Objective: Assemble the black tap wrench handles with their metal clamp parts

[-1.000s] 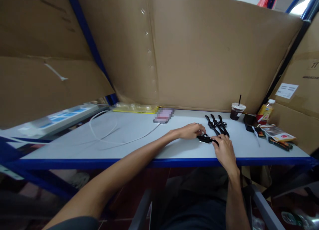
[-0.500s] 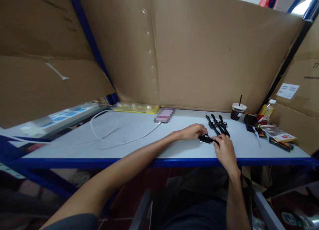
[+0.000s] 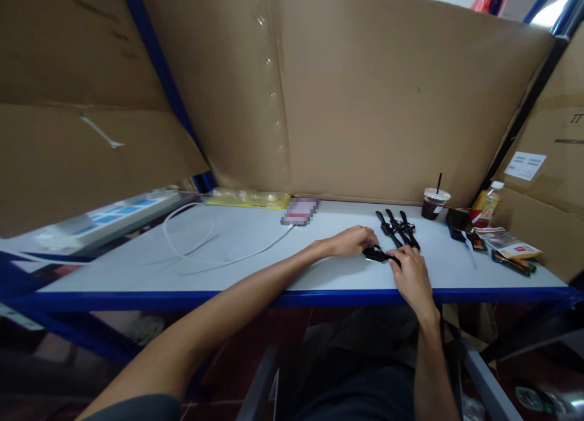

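Note:
A small black strap-like piece lies on the grey table between my two hands. My left hand has its fingers curled onto the piece's left end. My right hand pinches its right end with fingers closed. Just behind the hands, three similar black pieces lie side by side on the tabletop. What the piece is exactly is too small to tell.
A phone with a white cable lies mid-table, with a yellow-edged plastic tray behind it. At the right stand a lidded cup with a straw, a bottle, packets and dark small items. Cardboard walls surround the table.

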Motion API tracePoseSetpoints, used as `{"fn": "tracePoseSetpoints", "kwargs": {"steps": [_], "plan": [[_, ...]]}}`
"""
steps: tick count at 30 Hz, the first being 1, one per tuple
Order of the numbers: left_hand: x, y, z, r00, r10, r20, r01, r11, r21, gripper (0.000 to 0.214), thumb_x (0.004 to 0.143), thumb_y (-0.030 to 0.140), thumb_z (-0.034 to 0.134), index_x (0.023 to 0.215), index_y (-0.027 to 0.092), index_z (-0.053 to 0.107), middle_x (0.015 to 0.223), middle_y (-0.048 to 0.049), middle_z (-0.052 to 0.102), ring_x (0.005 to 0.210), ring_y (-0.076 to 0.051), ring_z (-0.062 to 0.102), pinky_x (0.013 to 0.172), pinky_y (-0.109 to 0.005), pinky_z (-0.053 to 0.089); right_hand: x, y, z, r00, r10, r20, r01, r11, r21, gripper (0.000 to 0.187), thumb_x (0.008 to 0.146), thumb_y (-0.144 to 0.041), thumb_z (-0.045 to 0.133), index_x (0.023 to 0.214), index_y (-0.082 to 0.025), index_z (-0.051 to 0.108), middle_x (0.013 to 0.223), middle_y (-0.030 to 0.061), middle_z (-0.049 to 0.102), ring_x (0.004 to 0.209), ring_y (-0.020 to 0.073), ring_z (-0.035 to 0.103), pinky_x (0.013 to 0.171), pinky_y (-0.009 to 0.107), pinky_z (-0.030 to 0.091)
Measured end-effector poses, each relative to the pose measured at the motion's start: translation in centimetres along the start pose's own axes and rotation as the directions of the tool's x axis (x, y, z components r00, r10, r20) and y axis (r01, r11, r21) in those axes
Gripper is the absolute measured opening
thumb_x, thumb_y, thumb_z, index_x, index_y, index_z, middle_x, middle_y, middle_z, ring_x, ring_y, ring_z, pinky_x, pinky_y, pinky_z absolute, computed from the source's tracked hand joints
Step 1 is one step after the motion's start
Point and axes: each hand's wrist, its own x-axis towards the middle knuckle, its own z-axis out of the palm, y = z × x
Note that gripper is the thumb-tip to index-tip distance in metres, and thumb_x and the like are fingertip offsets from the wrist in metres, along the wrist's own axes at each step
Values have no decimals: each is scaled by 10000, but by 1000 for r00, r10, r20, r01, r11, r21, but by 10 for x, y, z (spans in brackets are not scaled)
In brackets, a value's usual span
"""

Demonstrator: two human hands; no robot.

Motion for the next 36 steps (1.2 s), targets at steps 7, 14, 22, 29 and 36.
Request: {"fn": "tracePoseSetpoints", "kwargs": {"steps": [7, 14, 22, 29, 36], "plan": [[0, 1, -1, 1000, -23, 9, 23, 1000, 12, 339, 871, 27, 476, 1025, 152, 751, 1013, -75, 753, 909, -177, 680, 813, -273, 495, 0, 0, -1, 1000, 2, 1, -2, 1000, -1, 303, 985, -169, 546, 1213, -219, 738, 1139, 79, 680, 1084, 249, 570, 930, 356, 412], [0, 1, -1, 1000, -13, 4, 13, 1000, 3, 332, 893, 35, 480, 1049, 164, 744, 1031, -68, 753, 913, -175, 685, 818, -275, 495, 0, 1, 1, 1000, -10, -2, 10, 1000, 12, 307, 983, -176, 534, 1202, -215, 746, 1138, 87, 677, 1090, 264, 560, 932, 372, 410], [-5, 15, -9, 991, -4, -136, 13, 998, 64, 294, 906, 115, 526, 1120, 183, 717, 1056, -69, 718, 945, -188, 656, 863, -317, 497, -1, 1, 1, 1000, -6, -16, 7, 1000, 15, 300, 978, -165, 540, 1191, -226, 743, 1133, 82, 680, 1075, 251, 573, 919, 360, 405], [-5, 25, -11, 993, 7, -115, 2, 997, 81, 306, 877, 73, 508, 1044, 187, 737, 948, -44, 738, 882, -181, 646, 834, -314, 484, 0, 2, 3, 1000, -5, -16, 5, 1000, 12, 295, 981, -171, 545, 1189, -236, 743, 1134, 80, 682, 1089, 255, 571, 925, 364, 408], [-3, 21, -7, 990, 31, -136, -25, 999, 44, 342, 858, 34, 487, 1046, 178, 734, 996, -55, 755, 914, -184, 655, 846, -318, 495, 0, 3, 4, 1000, -3, -3, 3, 1000, 7, 294, 983, -173, 541, 1197, -227, 736, 1137, 79, 678, 1084, 257, 567, 929, 365, 409]]}}
